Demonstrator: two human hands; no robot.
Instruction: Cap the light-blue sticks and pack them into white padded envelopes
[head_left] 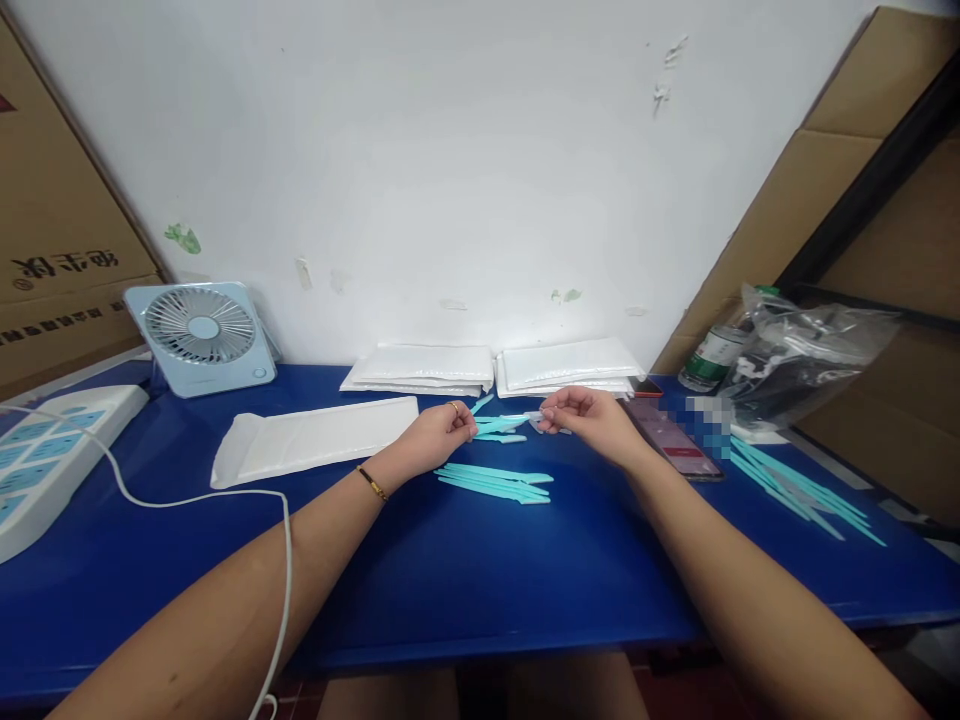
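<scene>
My left hand (442, 432) is closed in a pinch on the ends of a few thin turquoise plastic sticks (501, 426) held just above the blue table (480, 560). My right hand (589, 420) is curled shut at the other end of the same bundle, its fingertips on a small pale piece I cannot make out. A small pile of the same turquoise sticks (495, 484) lies on the table just in front of my hands. A flat white pouch (315, 438) lies to the left of my left hand.
Two stacks of white pouches (487, 368) rest against the wall. A small fan (201, 336) and a power strip (45, 450) with a white cable (225, 500) sit at left. At right are a phone (671, 438), more turquoise sticks (802, 490), a plastic bag (802, 360), a bottle (712, 355) and cardboard boxes.
</scene>
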